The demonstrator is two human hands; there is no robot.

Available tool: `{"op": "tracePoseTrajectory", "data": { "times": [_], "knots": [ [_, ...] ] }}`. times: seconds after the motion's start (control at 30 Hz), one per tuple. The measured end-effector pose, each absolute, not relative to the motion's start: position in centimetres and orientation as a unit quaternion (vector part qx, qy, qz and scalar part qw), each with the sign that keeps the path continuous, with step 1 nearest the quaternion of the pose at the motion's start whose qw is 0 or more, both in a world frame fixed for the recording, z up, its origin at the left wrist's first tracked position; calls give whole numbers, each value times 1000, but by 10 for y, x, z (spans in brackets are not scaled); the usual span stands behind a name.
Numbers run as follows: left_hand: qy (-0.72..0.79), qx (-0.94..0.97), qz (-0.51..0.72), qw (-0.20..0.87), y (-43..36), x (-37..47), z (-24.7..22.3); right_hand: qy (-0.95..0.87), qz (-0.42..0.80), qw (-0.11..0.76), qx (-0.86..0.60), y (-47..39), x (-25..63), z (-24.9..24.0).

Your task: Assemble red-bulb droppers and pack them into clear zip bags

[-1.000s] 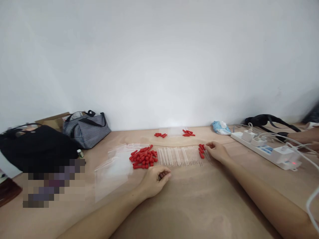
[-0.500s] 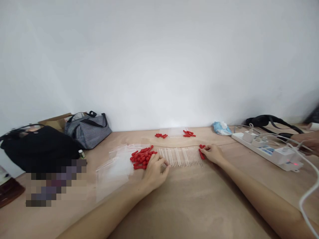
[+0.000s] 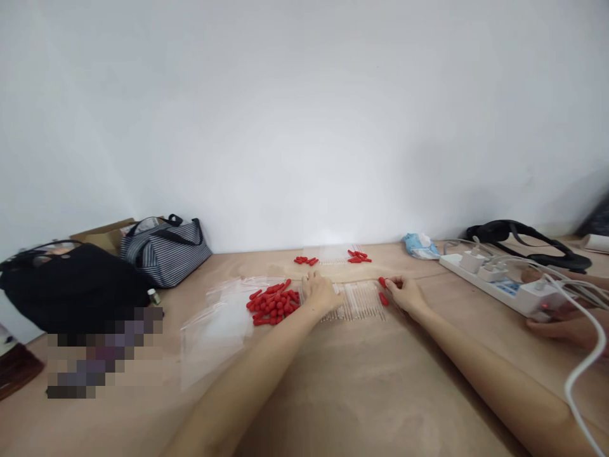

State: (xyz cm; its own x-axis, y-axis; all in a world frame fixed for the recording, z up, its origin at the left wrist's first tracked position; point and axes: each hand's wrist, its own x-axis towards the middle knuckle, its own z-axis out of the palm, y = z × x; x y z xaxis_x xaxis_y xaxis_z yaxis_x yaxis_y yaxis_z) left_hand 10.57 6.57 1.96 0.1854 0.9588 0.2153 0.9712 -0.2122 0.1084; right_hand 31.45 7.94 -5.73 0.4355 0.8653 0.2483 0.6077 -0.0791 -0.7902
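The left hand (image 3: 320, 292) has gone up from the red pile (image 3: 272, 304) to the clear sticks (image 3: 364, 301). Another person's hand (image 3: 564, 327) has come to the power strip's (image 3: 499, 285) near end.

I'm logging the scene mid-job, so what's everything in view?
Red bulb-shaped pieces: many, pile left of tubes; two small groups behind; at least two near right hand
Thin clear tubes: many, centre row
Clear flat plastic bags: several, left of pile
Black fabric bag: one, left
Dark-and-white striped bag: one, back left
White-capped bottle: one, beside black bag
Blue-and-white soft packet: one, back right
White power strip: one, right
White cables: several, right
Brown tabletop: one, beneath
White wall: one, behind
Pixelated patch: left, unreadable
Co-worker's hand: at power strip
Left hand: one, bare, over tubes
Right hand: one, bare, fingers at red piece
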Motion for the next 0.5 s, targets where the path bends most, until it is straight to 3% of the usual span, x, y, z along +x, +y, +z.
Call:
{"op": "tracePoseTrajectory", "data": {
  "times": [0.27, 0.5],
  "knots": [
    [-667, -739, -89, -26, 74, 112, 22, -498, 142, 491, -700, 84, 312, -70],
    [-661, -730, -154, -80, 74, 110, 25, -497, 138, 508, -690, 82, 312, -70]
  ]
}}
